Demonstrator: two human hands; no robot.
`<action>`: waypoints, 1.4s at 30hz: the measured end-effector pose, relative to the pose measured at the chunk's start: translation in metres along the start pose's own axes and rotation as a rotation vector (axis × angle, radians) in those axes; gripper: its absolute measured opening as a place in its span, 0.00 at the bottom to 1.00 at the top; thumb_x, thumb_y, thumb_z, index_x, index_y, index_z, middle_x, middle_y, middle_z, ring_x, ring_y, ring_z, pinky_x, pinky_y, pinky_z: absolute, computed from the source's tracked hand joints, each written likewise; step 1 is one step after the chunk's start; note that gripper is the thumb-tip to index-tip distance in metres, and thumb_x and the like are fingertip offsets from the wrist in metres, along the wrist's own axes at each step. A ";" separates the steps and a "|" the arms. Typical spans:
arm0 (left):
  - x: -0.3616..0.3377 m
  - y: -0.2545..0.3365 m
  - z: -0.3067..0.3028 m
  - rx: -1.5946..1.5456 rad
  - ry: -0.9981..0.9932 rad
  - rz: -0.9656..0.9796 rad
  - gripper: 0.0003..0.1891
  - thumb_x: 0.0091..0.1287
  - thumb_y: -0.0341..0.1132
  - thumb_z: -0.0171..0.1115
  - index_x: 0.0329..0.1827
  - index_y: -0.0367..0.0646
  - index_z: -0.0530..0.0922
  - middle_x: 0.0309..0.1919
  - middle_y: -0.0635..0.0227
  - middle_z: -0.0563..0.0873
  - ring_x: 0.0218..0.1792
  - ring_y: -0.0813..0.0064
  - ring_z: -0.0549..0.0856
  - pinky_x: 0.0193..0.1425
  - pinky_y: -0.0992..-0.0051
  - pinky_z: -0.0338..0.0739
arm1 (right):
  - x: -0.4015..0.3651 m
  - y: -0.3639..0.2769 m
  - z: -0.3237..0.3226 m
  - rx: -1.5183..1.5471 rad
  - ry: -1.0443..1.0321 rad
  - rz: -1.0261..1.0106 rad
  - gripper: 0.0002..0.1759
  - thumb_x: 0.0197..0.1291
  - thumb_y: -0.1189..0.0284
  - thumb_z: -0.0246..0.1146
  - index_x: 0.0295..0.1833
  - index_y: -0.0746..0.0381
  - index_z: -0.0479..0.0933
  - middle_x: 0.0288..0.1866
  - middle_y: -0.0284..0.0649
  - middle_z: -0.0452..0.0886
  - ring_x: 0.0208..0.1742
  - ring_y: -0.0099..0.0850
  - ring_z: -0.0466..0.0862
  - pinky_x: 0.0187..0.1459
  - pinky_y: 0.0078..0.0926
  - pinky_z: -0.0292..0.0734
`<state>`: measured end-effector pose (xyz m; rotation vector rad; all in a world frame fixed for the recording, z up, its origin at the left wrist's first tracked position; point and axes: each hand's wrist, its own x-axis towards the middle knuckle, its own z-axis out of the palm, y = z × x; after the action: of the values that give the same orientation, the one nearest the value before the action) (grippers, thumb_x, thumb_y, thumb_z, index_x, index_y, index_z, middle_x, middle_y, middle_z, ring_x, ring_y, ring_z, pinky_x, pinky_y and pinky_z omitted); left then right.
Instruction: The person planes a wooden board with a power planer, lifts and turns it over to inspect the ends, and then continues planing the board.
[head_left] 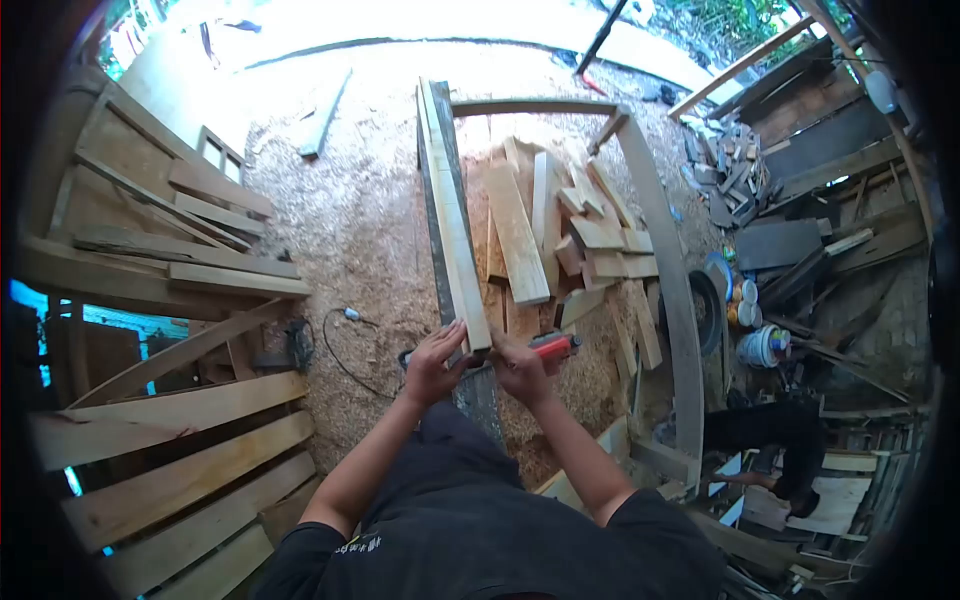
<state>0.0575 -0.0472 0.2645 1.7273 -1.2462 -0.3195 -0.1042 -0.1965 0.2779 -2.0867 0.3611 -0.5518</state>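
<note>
Sawdust and shavings cover the ground of an open-air wood yard, and a dark, narrow table [478, 395] runs away from the person across it. On that table lies a long pale plank [455, 220], its near end just in front of the person's chest. Both hands meet at that end, close together. The left hand [435, 360] has its fingers stretched up along the plank's left edge, touching it; whether the thumb closes round the wood cannot be told. The right hand [522, 368] is curled at the plank's right corner, and a red tool [556, 346] juts out of its fist to the right.

Just beyond the right hand, a heap of short offcuts [575, 230] crowds the ground beside the table, hemmed in by a curved wooden frame [668, 270]. A black cable [345, 360] loops over the sawdust near the left hand. Stacked boards [170, 470] fill the left side, and paint tins [762, 345] stand well apart on the right among scrap timber.
</note>
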 end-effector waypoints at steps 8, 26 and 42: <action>0.124 0.101 -0.078 -0.136 0.336 -0.093 0.22 0.74 0.38 0.70 0.69 0.42 0.84 0.43 0.45 0.93 0.44 0.68 0.95 0.43 0.70 0.86 | 0.133 -0.129 -0.069 -0.030 0.204 0.018 0.18 0.77 0.65 0.64 0.67 0.60 0.84 0.39 0.57 0.89 0.42 0.38 0.94 0.42 0.37 0.83; 0.203 0.131 -0.150 -0.298 0.401 -0.180 0.18 0.79 0.40 0.65 0.63 0.39 0.87 0.45 0.56 0.95 0.45 0.75 0.94 0.50 0.74 0.85 | 0.236 -0.160 -0.070 0.155 0.268 -0.013 0.20 0.77 0.58 0.64 0.64 0.56 0.87 0.33 0.50 0.91 0.36 0.28 0.92 0.38 0.32 0.83; 0.203 0.127 -0.156 -0.513 0.425 -0.133 0.17 0.80 0.36 0.65 0.65 0.37 0.86 0.44 0.64 0.94 0.45 0.82 0.89 0.50 0.79 0.84 | 0.233 -0.199 -0.067 0.151 0.297 0.069 0.20 0.77 0.59 0.65 0.61 0.63 0.88 0.35 0.43 0.92 0.40 0.21 0.89 0.43 0.27 0.83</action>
<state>0.1760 -0.1387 0.5075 1.3406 -0.6681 -0.2986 0.0699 -0.2435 0.5349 -1.8427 0.5432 -0.8250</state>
